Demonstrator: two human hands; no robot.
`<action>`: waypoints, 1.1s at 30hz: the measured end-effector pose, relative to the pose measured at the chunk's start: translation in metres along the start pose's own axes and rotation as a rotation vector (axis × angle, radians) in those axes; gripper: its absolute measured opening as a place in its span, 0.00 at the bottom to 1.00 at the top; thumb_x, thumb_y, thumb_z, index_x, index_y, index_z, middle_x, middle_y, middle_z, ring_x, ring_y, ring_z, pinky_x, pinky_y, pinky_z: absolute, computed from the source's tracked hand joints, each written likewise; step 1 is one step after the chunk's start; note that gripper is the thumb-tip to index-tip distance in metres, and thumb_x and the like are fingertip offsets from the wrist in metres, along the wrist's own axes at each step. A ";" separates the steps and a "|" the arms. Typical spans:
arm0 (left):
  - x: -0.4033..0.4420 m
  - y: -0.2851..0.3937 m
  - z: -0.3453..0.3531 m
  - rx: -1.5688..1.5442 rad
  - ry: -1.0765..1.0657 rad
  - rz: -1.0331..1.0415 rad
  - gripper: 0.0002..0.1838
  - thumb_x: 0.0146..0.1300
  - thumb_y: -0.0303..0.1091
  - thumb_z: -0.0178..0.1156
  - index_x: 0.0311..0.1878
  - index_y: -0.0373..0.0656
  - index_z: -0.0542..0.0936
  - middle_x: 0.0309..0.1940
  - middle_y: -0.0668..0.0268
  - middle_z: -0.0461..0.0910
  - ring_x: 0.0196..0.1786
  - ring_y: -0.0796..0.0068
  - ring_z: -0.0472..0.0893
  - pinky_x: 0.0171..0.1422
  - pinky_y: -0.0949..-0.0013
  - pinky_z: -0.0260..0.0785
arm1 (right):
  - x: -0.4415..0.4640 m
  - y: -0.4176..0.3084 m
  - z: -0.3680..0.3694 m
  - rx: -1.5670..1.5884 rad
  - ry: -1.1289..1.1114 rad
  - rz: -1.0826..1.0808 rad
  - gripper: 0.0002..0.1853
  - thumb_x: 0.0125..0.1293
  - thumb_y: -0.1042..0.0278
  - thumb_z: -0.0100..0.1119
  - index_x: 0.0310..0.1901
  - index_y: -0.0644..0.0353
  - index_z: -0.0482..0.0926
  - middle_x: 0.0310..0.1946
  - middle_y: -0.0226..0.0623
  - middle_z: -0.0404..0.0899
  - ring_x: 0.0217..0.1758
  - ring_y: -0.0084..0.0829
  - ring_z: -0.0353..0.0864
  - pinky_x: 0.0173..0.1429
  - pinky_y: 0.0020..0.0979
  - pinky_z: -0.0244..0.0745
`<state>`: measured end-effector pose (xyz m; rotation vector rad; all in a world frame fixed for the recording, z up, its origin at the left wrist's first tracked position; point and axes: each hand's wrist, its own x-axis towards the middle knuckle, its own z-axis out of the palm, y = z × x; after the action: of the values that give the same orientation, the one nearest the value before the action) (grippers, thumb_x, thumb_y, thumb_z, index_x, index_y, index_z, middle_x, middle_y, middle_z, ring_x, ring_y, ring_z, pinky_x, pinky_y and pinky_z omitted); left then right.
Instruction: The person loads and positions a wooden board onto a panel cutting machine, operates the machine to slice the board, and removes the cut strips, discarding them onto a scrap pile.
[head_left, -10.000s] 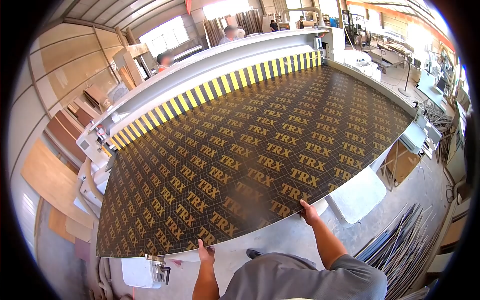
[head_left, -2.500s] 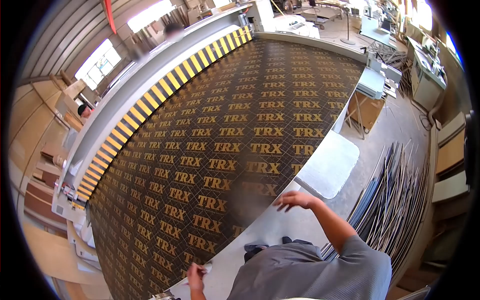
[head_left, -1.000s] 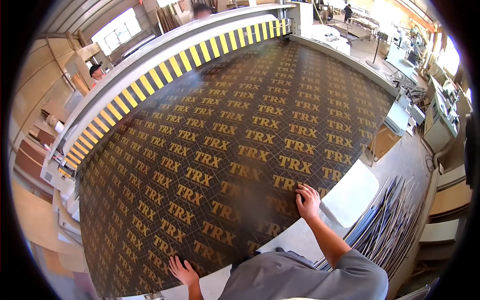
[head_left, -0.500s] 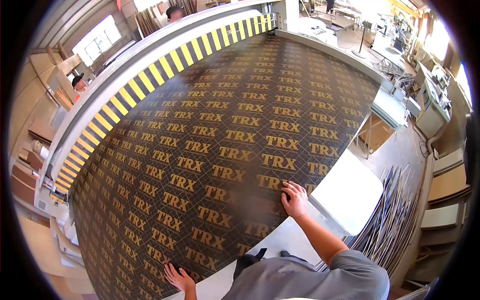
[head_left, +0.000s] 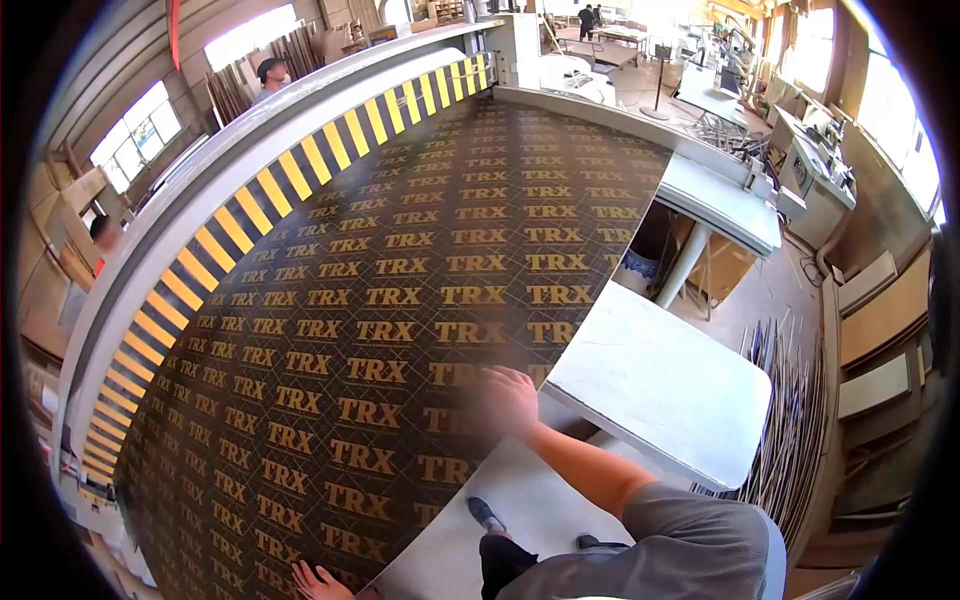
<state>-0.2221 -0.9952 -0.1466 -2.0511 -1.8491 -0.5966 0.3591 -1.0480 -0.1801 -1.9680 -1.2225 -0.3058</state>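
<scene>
A large dark brown panel, printed all over with "TRX" in yellow-gold letters, lies flat and fills the middle of the view. My left hand rests at its near edge, low in the view, palm down with the fingers apart. Close to the panel's right-hand edge, my right hand lies flat on the top face, somewhat blurred. Neither hand grips anything. Along the far left side, the panel meets a long machine beam with yellow and black stripes.
A white side table stands at the panel's right, with a grey machine ledge beyond. Thin strips are piled on the floor, and boards lean at far right. Two people are behind the beam; others work in the far background.
The panel has shifted left toward the striped beam, baring more of the white side table and grey ledge. Both hands have moved left in the view; the camera has turned too.
</scene>
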 end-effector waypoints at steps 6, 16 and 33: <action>-0.011 -0.007 0.007 -0.020 0.126 0.092 0.27 0.81 0.54 0.58 0.59 0.37 0.90 0.61 0.45 0.88 0.63 0.41 0.86 0.71 0.36 0.74 | -0.008 0.002 -0.003 -0.016 0.041 0.012 0.09 0.64 0.70 0.66 0.45 0.54 0.89 0.63 0.32 0.90 0.71 0.41 0.84 0.73 0.49 0.77; 0.001 -0.034 0.064 0.093 -0.341 -0.332 0.34 0.90 0.62 0.35 0.83 0.54 0.74 0.87 0.64 0.67 0.89 0.54 0.61 0.95 0.40 0.44 | 0.001 0.025 0.016 0.240 -0.162 0.011 0.27 0.66 0.64 0.67 0.68 0.54 0.84 0.79 0.42 0.75 0.85 0.50 0.67 0.85 0.52 0.65; -0.238 0.557 -0.043 -1.096 -0.262 0.892 0.28 0.77 0.39 0.62 0.77 0.42 0.75 0.83 0.52 0.68 0.87 0.47 0.63 0.92 0.34 0.46 | -0.892 0.217 -0.501 -0.144 -0.994 1.315 0.14 0.70 0.58 0.62 0.42 0.55 0.93 0.46 0.48 0.92 0.51 0.58 0.90 0.56 0.54 0.86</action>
<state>0.3079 -1.2852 -0.2052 -3.3737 -0.3998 -1.2310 0.1836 -2.0412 -0.4566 -2.6566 -0.1138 1.3795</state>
